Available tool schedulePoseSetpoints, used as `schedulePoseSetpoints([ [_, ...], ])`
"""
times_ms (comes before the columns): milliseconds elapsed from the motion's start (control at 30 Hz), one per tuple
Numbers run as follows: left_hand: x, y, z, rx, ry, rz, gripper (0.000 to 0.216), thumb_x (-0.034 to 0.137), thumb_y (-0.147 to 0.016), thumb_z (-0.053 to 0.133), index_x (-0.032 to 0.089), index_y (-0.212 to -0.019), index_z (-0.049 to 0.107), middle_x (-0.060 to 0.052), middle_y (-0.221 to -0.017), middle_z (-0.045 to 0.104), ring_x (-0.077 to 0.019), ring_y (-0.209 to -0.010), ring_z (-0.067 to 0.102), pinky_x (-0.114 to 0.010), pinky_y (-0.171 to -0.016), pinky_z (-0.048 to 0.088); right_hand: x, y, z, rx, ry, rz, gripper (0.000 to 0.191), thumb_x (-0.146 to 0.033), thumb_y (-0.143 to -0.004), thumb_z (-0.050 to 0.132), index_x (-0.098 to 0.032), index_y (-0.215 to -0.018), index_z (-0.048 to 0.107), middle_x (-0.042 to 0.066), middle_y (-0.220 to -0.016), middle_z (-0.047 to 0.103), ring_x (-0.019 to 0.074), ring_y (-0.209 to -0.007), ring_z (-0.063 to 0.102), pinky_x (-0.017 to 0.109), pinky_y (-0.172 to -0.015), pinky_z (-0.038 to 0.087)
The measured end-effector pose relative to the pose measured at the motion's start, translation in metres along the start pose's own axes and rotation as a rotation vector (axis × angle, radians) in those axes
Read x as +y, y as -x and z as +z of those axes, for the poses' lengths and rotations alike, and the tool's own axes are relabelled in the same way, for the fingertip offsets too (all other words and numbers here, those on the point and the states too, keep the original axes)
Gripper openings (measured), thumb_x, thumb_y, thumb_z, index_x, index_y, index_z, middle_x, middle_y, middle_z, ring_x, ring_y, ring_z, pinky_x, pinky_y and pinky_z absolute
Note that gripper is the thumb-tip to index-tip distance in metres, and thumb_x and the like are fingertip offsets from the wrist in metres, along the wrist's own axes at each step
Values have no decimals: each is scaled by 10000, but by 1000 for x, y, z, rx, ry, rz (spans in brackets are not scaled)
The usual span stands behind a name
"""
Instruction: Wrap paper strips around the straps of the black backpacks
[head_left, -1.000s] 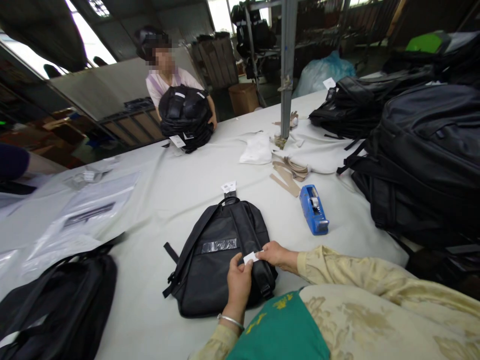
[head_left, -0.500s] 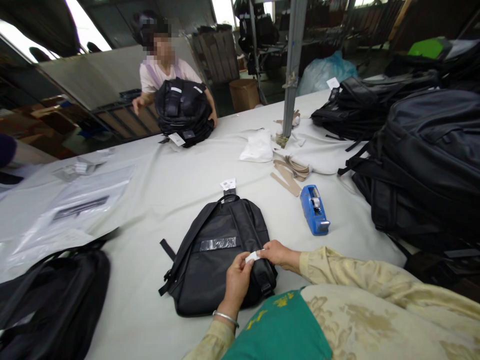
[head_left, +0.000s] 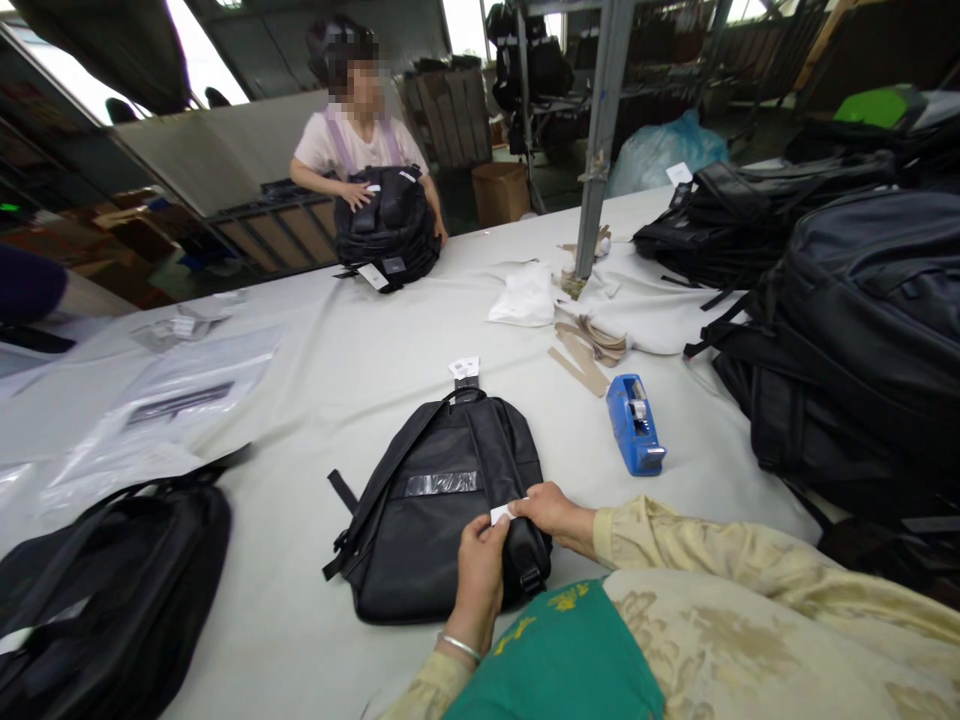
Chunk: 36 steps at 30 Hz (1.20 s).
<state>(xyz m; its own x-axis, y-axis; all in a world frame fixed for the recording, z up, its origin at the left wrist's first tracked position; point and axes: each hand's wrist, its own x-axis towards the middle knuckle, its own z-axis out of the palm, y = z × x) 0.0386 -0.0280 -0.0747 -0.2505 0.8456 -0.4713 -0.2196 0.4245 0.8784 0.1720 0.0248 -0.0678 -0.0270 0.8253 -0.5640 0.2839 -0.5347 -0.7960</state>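
Fingertips of the left hand [head_left: 480, 558] and the right hand [head_left: 553, 510] are pinched together on a small white label [head_left: 501, 514]. Since a second ago the label has been kept in that grip, and less of it is now seen. It is held against a shoulder strap of the black backpack [head_left: 427, 540], which lies flat, straps up, on the grey table [head_left: 300, 620] close before the person. A shiny tape strip [head_left: 442, 484] is seen across its back and a hang tag [head_left: 463, 368] at its top. Further right lies a blue tape dispenser [head_left: 634, 425].
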Motion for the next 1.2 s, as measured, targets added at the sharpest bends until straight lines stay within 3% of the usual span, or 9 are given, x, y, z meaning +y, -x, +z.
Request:
schedulePoseSetpoints([
  [167,0,-1,6,-118,193,-183,450,380,-585,840,72,-892,727,-118,-826,752,-191,-729,670,-300,-732,520,5,0,-5,-28,-64,-43,404,-248,-677,720,-190,-504,360,-101,-471,272,52,-474,258,215,-437,170],
  [367,-1,-9,11,9,190,-219,291,234,-579,833,81,-803,729,-98,-736,744,-172,-613,654,-292,-644,524,4,3,-14,-282,-192,105,309,-338,-851,577,-178,-602,491,-60,-443,436,83,-408,399,203,-412,280],
  [433,-4,-10,11,20,178,-213,239,219,-618,811,81,-792,724,-89,-706,735,-165,-585,646,-289,-622,524,-1,4,-26,-283,-152,105,235,-272,-845,565,-159,-639,553,-26,-489,524,95,-429,471,199,-416,308],
  [533,-6,-11,10,41,131,-217,166,194,-679,778,83,-788,719,-91,-700,730,-169,-593,659,-300,-643,541,-10,1,-73,-94,-32,-62,122,-188,-803,576,-132,-725,651,34,-645,660,108,-528,564,197,-477,378],
  [633,-5,-12,8,67,88,-236,88,152,-749,721,89,-811,717,-107,-750,744,-178,-643,687,-315,-693,558,-11,-7,-153,305,111,-291,152,-211,-808,581,-152,-866,708,67,-868,723,156,-794,635,219,-675,459],
  [700,-4,-13,8,72,70,-250,53,129,-779,689,92,-808,714,-105,-754,746,-173,-640,690,-313,-705,565,-4,-10,-204,557,99,-210,178,-202,-786,592,-168,-913,712,72,-979,718,180,-946,617,225,-743,448],
  [800,-3,-15,9,54,61,-282,48,123,-792,678,97,-818,710,-95,-735,747,-174,-624,691,-314,-704,574,15,-14,-243,631,-62,65,129,-197,-749,601,-123,-788,699,98,-855,711,191,-855,622,235,-662,433],
  [967,0,-17,14,61,63,-330,52,93,-806,654,106,-833,697,-85,-723,750,-183,-650,709,-302,-710,579,40,-23,-231,595,-211,153,105,-185,-688,598,-105,-634,639,49,-581,620,148,-563,558,242,-516,379],
  [1200,-3,-18,17,74,79,-363,68,93,-816,642,114,-862,688,-74,-696,744,-173,-617,700,-287,-677,574,59,14,-216,598,-278,-12,152,-276,-702,602,-136,-730,652,59,-769,694,132,-667,597,203,-521,396],
])
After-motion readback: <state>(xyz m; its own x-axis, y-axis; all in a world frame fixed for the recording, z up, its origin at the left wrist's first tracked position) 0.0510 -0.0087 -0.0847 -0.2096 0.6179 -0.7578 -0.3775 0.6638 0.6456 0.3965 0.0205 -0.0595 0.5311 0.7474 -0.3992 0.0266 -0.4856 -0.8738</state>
